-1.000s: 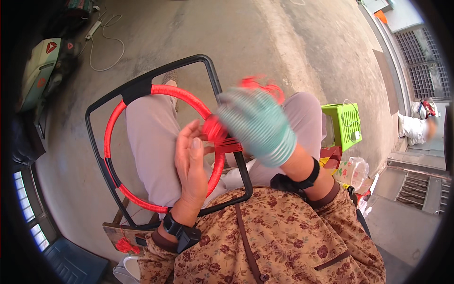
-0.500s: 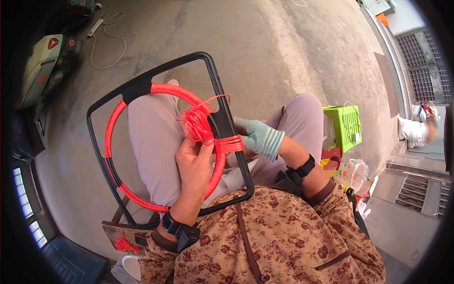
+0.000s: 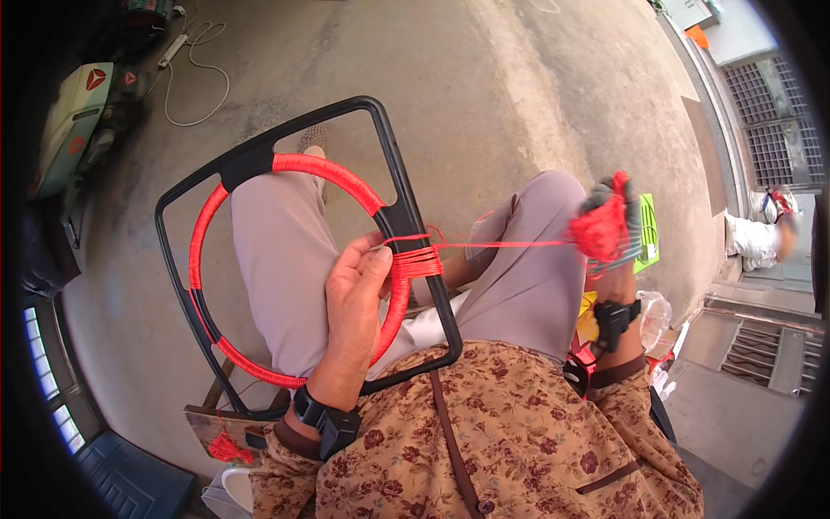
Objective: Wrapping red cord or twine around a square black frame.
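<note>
Frame (image 3: pixel 404 216), black, lies tilted across the seated person's lap, left of centre; its ring (image 3: pixel 195 233) is mostly wrapped in red cord, with black showing in places. Left hand (image 3: pixel 350 303), bare, pinches the ring's right side, thumb and fingers closed on it right beside the red wraps (image 3: pixel 418 262) that bind ring to side bar. Right hand (image 3: pixel 635 227), gloved, is out to the right, well apart from the frame, curled round a loose red bundle (image 3: pixel 599 229); it's blurred from here, so I can't make out each finger. A strand (image 3: pixel 510 244) runs pretty straight between bundle and wraps, over the right leg (image 3: pixel 540 268). Green crate (image 3: pixel 648 233) sits just behind the glove. Near left, another red tangle (image 3: pixel 227 448) hangs by a board (image 3: pixel 201 422); far left, a scooter (image 3: pixel 82 125).
</note>
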`<state>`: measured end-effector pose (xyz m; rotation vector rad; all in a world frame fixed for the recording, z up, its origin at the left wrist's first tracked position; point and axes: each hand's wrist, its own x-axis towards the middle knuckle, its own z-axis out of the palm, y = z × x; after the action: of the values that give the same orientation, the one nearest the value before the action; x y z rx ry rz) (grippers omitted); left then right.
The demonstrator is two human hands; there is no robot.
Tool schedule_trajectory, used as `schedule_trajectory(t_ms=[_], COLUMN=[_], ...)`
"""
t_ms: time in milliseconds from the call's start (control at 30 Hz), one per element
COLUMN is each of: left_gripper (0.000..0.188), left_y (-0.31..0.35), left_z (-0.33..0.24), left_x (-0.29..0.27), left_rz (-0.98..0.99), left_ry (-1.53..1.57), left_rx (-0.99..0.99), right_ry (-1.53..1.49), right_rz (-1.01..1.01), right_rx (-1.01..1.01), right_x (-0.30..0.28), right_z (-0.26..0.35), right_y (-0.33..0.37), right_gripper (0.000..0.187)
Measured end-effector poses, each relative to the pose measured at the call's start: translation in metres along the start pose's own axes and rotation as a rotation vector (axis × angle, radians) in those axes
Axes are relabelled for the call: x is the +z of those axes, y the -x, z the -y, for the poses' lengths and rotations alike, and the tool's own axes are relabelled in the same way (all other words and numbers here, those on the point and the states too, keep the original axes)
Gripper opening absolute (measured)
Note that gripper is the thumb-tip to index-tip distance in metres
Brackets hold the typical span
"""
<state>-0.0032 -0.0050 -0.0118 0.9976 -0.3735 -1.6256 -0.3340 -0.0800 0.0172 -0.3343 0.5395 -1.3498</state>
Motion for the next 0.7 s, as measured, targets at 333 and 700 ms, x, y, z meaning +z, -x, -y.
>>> schedule_trajectory(t_ms=[333,700], left_gripper=[0.015,0.010], left_y=[0.001,0.001], left_z=[0.004,0.004], left_x=[-0.002,0.001], left_rz=[-0.004,-0.006], left_ry=[0.005,-0.051], left_rx=[0.043,0.017], right_ry=[0.569,1.023], right_rz=[-0.420,0.021], right_rx=[-0.209,0.631], right_x=[-0.009,0.052], right_z=[0.021,-0.117], right_y=[0.000,-0.009], right_gripper=[0.021,0.025])
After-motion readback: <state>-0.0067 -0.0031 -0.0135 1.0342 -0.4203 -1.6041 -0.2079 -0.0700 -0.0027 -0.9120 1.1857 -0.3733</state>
